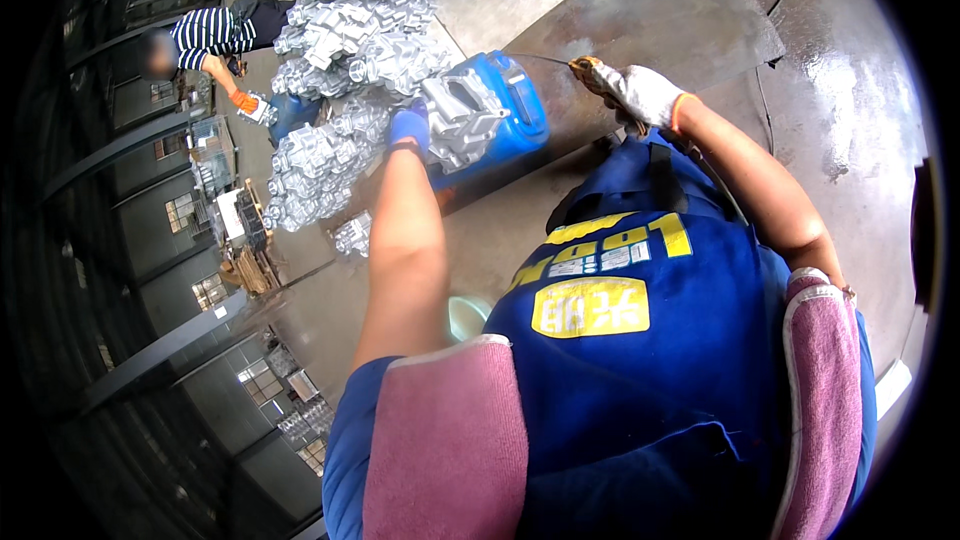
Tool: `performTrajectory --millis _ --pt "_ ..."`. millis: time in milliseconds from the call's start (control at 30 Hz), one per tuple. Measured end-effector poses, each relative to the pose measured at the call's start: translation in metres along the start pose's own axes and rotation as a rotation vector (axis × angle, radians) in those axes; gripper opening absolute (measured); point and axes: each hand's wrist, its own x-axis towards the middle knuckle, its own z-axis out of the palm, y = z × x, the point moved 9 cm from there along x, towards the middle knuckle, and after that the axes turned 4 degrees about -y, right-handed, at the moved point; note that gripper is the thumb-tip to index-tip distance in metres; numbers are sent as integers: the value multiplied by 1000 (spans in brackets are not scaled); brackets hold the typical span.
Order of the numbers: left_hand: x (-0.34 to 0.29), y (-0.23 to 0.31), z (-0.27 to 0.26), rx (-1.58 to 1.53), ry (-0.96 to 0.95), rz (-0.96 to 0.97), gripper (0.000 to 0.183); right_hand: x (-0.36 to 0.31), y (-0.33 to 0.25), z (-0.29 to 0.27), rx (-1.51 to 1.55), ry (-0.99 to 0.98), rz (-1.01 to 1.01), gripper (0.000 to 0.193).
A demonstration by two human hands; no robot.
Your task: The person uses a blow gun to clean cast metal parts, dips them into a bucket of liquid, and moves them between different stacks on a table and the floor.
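Left of the blue drum [528, 112], the blurred left grip [410, 128] touches the casting [462, 115], how far closed I cannot tell; the casting lies right of that nearer hand, over the drum's left part, long axis unclear. Right of the drum, the right grip [640, 95] is curled round a slim tool [545, 59] pointing toward it. On the drum's near side, the apron [700, 340] bears yellow lettering.

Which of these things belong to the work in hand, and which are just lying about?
Seemingly in use:
metal casting, touched by the gloved left hand
thin rod-like tool, held in the gloved right hand
blue container, close by that casting

Seemingly lying about:
heaped castings, perhaps similar pieces, untouched by the right hand
pale green object, partly hidden
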Motion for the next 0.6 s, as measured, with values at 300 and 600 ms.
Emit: performTrajectory --millis 300,600 --pt "-23 -16 17 -439 19 330 60 -11 23 -3 667 -106 -49 65" --pt "49 -31 70 -764 -381 61 69 -39 -14 27 94 -229 -95 67"
